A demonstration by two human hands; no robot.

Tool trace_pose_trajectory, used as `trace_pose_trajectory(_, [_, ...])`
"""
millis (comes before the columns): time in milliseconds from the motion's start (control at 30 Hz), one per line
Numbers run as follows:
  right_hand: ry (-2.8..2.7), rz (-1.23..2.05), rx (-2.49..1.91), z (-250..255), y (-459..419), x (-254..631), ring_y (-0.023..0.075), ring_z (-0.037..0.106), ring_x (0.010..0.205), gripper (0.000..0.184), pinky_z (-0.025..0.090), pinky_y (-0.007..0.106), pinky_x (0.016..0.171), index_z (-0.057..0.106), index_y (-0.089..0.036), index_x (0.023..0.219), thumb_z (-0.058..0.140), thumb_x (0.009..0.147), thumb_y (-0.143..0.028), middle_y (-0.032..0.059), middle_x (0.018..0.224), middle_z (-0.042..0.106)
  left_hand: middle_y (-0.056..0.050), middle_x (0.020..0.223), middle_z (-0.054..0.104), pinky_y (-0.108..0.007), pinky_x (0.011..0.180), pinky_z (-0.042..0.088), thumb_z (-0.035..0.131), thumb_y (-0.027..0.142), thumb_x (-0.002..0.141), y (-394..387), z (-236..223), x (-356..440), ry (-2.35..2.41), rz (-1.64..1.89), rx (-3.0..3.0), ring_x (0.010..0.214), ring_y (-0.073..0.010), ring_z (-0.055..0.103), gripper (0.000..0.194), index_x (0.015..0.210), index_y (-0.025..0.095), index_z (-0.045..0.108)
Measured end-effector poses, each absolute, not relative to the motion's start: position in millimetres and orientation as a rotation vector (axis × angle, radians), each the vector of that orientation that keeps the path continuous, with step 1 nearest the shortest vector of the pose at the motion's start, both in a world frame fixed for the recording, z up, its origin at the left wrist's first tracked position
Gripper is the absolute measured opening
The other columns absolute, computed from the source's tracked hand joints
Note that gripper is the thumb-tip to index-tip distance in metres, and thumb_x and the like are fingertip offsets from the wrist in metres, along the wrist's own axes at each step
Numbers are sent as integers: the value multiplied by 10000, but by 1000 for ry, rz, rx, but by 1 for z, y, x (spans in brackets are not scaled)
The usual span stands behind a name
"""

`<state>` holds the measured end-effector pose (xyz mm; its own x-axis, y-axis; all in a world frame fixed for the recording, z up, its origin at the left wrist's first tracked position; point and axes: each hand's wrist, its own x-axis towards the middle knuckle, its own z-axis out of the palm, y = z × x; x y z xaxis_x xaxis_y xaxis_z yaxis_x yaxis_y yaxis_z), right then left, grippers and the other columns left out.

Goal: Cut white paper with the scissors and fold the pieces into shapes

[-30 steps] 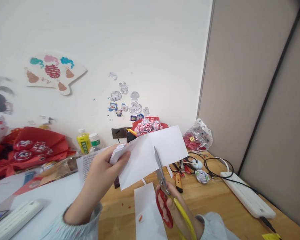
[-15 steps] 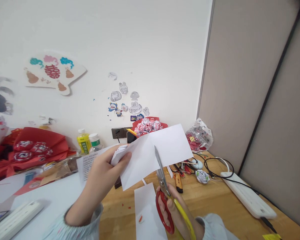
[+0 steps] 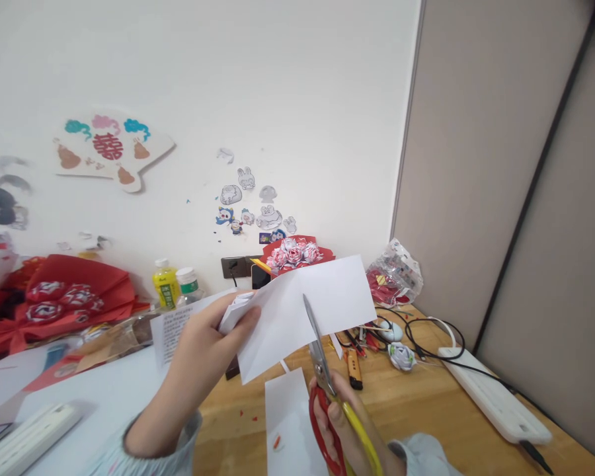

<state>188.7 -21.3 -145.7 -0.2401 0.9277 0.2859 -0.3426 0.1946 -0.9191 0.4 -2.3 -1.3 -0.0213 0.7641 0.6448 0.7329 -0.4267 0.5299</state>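
Between thumb and fingers, my left hand (image 3: 205,350) grips a white sheet of paper (image 3: 334,291), its near end bunched or folded inside the hand. The sheet stretches out to the right in the air, with a crease down its middle. My right hand (image 3: 347,416) holds scissors (image 3: 322,370) with one red and one yellow handle. Their blades point up and lie at the sheet's lower edge, one blade showing in front of the paper. Whether they are cutting into it I cannot tell. Below, another white strip of paper (image 3: 290,423) lies on the wooden table (image 3: 233,423).
A lighter (image 3: 354,370), a paper rose (image 3: 401,356), cables and a white power strip (image 3: 496,395) lie to the right. Red-wrapped bouquets (image 3: 74,291), a yellow-labelled bottle (image 3: 166,283) and a printed sheet (image 3: 171,330) are at the left and back. A wall stands behind.
The sheet's free right end has shifted slightly left and down. The scissors have moved slightly down with my right hand. My left hand keeps the same grip.
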Motion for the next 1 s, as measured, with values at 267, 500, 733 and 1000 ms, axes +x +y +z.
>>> trace_pose_trajectory(267, [-1278,1360,-656,-141,-26,189,60,270,302,563,221,192,306,529,-195,970,569,656,-661,-63,456,372,9,797,682,-243,590,457,543,407,756,-1,-1,2,1624,1463,2210,704,-197,602,211,840,248,654])
trace_pose_trajectory(500, [-1277,1407,-677,-141,-29,195,107,432,378,449,351,226,345,548,-196,1016,598,727,-536,-19,562,500,10,737,664,-240,551,447,537,415,755,-1,-2,0,1649,1448,2237,643,-187,581,207,797,245,647])
trace_pose_trajectory(733, [-1265,1422,-712,-147,-29,196,197,566,934,292,494,391,770,510,-149,1126,507,873,-295,75,1117,543,18,665,631,-239,528,440,532,424,756,-1,-2,1,1638,1409,2230,601,-175,561,214,796,245,642])
trace_pose_trajectory(1000, [-1268,1437,-710,-146,-34,217,203,562,941,303,498,393,760,509,-166,1132,514,866,-310,77,1118,544,15,694,646,-240,535,439,535,420,747,-2,0,3,1617,1421,2195,619,-180,567,212,799,246,646])
